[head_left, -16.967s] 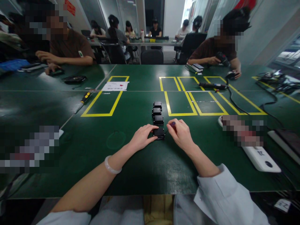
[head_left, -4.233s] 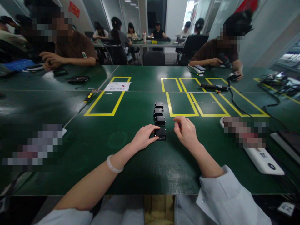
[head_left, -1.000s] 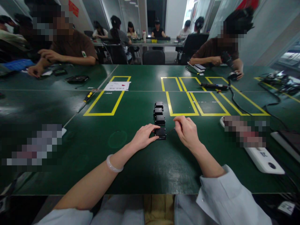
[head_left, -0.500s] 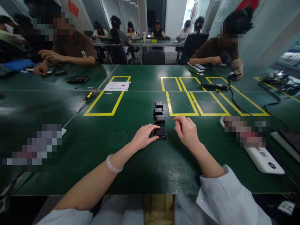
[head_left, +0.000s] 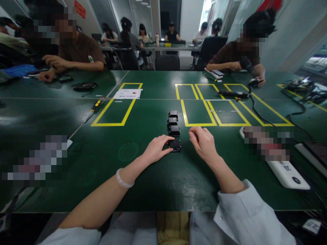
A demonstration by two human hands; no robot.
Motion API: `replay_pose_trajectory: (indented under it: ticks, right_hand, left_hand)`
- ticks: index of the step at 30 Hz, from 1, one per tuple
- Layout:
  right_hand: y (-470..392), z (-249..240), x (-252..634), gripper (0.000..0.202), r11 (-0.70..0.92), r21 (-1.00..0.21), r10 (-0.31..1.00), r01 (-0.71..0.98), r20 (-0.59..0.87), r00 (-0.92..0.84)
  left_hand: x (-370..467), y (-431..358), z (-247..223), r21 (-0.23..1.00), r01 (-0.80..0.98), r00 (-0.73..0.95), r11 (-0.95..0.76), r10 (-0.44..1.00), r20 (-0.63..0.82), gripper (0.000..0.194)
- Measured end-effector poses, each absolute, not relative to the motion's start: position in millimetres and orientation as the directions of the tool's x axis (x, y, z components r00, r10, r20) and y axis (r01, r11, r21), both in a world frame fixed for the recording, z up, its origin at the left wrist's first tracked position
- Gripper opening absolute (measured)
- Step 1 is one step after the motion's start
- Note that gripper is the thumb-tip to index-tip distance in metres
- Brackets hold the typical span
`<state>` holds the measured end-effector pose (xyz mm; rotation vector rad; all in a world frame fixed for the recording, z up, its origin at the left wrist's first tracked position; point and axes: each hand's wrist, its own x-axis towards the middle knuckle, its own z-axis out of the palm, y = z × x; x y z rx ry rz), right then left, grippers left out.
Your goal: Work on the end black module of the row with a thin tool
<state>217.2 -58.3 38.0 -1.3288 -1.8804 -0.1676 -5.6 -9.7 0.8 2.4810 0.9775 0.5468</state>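
Thumb and fingers of my left hand [head_left: 156, 149] grip the left side of a small black box-shaped block [head_left: 175, 144], which rests on the green table. To its right, my right hand [head_left: 203, 142] is closed in a pinch around a thin dark tool [head_left: 187, 141]. The tool's shaft points left at the block's right side; whether its tip touches cannot be made out, and its kind is unclear. Behind the gripped block stand three similar black blocks [head_left: 174, 130] in a row leading away from me, with small bright pins or screws at their sides.
Yellow tape outlines [head_left: 200, 124] mark the table [head_left: 153, 183]. A yellow-black screwdriver [head_left: 96, 105] lies left, near a white paper [head_left: 128, 93]. White power strips [head_left: 291, 175] flank me. A corded black electric screwdriver [head_left: 233, 94] lies at right. Two co-workers sit across the table.
The fingers of my right hand have shifted slightly around the thin tool, and more of its dark end shows between them. My left hand and the blocks stay put.
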Motion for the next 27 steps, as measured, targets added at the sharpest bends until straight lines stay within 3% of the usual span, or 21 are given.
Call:
replay_pose_trajectory:
  ticks: [27]
  right_hand:
    - [-57.3, 33.4, 217.1, 0.012, 0.436, -0.328, 0.713, 0.838, 0.694, -0.099]
  left_hand:
    - [-5.7, -9.1, -0.7, 0.506, 0.544, 0.673, -0.67, 0.708, 0.214, 0.036]
